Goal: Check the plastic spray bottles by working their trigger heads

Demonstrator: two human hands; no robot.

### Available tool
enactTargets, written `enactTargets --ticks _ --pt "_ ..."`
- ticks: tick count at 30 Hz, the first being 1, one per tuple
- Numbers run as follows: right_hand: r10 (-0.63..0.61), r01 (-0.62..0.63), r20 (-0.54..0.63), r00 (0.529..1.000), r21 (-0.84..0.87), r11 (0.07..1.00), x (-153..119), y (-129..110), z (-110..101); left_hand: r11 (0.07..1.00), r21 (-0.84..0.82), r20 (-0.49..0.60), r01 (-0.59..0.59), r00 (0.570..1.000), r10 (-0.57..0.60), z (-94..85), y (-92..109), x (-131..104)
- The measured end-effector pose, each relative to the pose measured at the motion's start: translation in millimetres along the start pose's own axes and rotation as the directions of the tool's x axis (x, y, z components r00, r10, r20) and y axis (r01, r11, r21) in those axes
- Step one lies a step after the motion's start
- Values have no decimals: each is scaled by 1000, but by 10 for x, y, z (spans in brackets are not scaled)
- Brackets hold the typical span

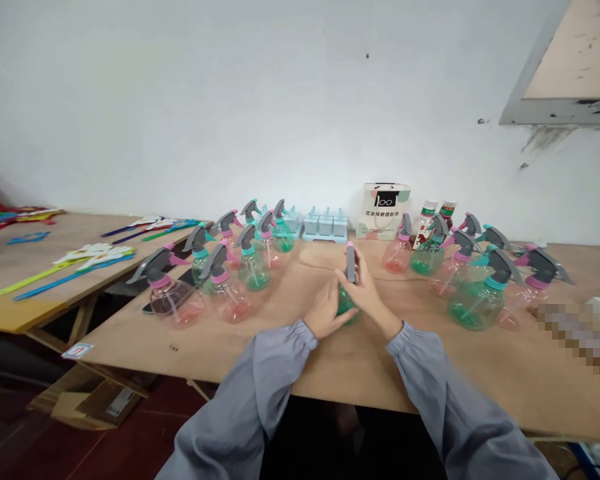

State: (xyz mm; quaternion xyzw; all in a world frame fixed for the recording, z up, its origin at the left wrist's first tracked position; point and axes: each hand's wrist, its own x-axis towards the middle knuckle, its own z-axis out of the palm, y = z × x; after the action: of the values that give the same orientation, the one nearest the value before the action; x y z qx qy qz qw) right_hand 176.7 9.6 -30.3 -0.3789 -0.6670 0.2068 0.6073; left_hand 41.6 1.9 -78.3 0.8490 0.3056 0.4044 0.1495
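Observation:
A green spray bottle stands upright on the wooden table, between my two hands. My left hand is wrapped against the side of its round body, thumb across the front. My right hand grips the grey spray head at the top, which has a pink tip. The neck of the bottle is hidden by my fingers. Finished-looking spray bottles with pink or teal collars stand on both sides, such as a pink one to the left and a green one to the right.
Light blue moulds, a paper bag and two labelled bottles stand along the wall. On the left table lie colourful flat plastic pieces. A cardboard box sits below. A dark flat object is behind the left bottles.

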Motion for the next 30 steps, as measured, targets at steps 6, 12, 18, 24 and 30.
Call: enactTargets --ticks 6,12,18,24,30 --pt "26 -25 -19 999 27 999 76 -4 -124 989 150 -228 -13 973 47 -342 -8 -74" --pt "54 -55 16 998 49 997 38 35 -129 910 283 -946 302 243 213 -1353 -226 -429" --pt "37 -37 -14 999 41 998 51 71 -124 790 45 -881 611 397 -257 -1819 -541 -655" --pt "144 -138 -33 989 134 981 125 2 -291 830 -29 -771 557 516 -373 -1479 -647 -586" --pt "356 -391 167 919 475 788 156 -154 -393 915 -157 -596 373 703 -388 -865 -476 -174"
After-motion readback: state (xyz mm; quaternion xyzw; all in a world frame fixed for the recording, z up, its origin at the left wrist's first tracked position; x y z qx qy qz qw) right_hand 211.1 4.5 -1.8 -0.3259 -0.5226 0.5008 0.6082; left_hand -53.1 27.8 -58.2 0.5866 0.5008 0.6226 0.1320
